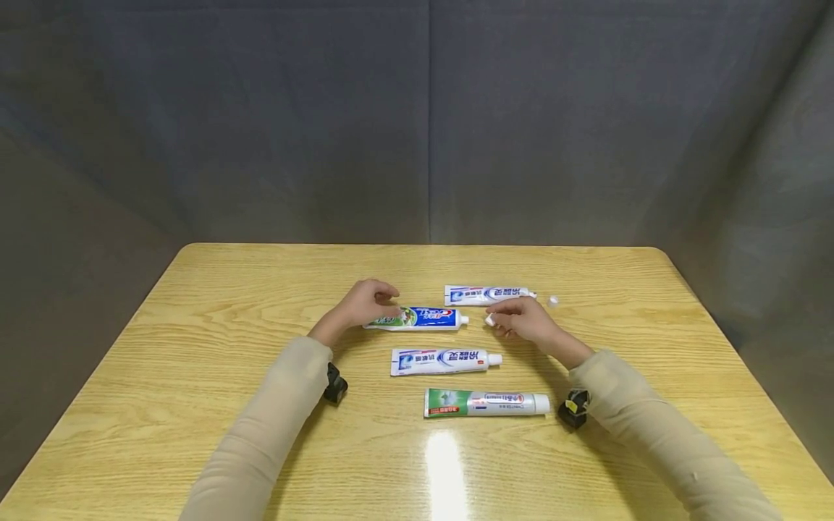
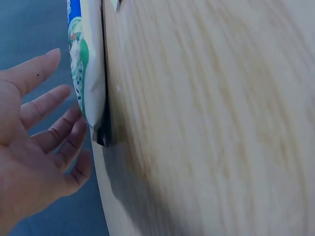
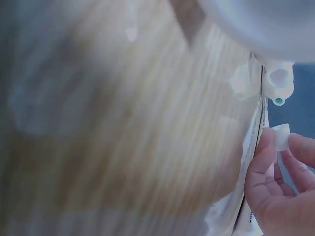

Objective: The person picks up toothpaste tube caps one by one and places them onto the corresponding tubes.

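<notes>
A blue, green and white toothpaste tube (image 1: 433,318) lies on the table, its bare nozzle pointing right. By its tail end is my left hand (image 1: 368,302). In the left wrist view, the fingers (image 2: 51,105) are spread loosely beside the tube's tail (image 2: 93,93) and grip nothing; whether a fingertip touches it I cannot tell. My right hand (image 1: 526,320) pinches a small white cap (image 1: 490,319) between thumb and fingers, a short gap to the right of that nozzle. The right wrist view shows the cap (image 3: 282,137) and a tube's open nozzle (image 3: 278,101) beyond it.
Behind the right hand lies a white and blue toothpaste tube (image 1: 482,295), with a loose white cap (image 1: 553,300) by its nozzle end. Nearer are a similar capped tube (image 1: 443,361) and a green and white capped tube (image 1: 485,404) on the wooden table (image 1: 195,376).
</notes>
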Demonstrator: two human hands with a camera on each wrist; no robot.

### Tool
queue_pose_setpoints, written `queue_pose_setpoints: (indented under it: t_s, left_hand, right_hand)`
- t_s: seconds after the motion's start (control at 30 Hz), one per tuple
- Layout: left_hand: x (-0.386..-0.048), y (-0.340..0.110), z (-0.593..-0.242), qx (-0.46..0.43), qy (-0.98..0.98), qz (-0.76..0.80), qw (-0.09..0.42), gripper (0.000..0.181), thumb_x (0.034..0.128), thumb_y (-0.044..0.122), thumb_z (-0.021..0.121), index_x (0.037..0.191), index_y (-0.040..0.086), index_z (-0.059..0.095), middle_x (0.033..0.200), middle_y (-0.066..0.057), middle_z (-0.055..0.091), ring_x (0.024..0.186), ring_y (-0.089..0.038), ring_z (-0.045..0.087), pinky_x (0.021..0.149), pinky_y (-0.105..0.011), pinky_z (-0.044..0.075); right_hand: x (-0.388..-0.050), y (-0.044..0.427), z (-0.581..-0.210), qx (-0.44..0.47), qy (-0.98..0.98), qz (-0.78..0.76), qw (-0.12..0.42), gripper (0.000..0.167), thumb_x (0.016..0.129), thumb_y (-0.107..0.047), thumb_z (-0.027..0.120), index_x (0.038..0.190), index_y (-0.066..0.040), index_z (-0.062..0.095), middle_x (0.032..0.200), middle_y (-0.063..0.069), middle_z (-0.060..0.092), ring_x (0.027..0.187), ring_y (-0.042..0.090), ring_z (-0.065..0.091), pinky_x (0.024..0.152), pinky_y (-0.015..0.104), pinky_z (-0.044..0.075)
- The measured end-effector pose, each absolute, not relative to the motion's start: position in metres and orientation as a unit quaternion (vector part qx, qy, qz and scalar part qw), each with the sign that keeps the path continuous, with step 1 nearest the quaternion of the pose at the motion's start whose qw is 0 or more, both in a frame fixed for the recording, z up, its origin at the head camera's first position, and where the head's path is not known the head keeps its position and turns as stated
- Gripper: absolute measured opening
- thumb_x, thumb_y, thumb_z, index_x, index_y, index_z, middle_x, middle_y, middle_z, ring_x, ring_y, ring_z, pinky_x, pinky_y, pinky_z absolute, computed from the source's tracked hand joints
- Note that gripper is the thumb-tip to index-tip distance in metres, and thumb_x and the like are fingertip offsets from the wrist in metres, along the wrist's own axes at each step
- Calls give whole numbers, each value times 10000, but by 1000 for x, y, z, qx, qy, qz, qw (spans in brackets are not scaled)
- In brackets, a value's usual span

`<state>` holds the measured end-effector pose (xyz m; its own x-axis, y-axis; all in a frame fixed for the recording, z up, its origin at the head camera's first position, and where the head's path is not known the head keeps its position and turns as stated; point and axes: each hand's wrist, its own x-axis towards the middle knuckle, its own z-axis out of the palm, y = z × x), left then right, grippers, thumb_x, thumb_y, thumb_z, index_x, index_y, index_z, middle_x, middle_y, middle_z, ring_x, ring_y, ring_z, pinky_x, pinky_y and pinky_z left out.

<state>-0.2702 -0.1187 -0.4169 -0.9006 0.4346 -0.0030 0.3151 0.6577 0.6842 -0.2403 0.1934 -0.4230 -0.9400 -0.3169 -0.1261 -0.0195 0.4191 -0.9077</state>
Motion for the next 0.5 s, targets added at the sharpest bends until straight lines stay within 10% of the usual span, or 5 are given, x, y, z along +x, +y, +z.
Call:
queue_pose_setpoints:
  t_s: [0.5]
  left_hand:
    - [-270, -118, -418, 203, 933, 278, 102, 390, 799, 271, 705, 1084, 10, 654, 1086, -108, 626, 1020, -281, 491, 914, -461, 323]
  right_hand:
    - [-244, 196, -423, -82, 832, -528, 147, 246, 909, -49, 528, 1084, 118, 570, 903, 149, 637, 720, 166, 594, 636, 285, 497]
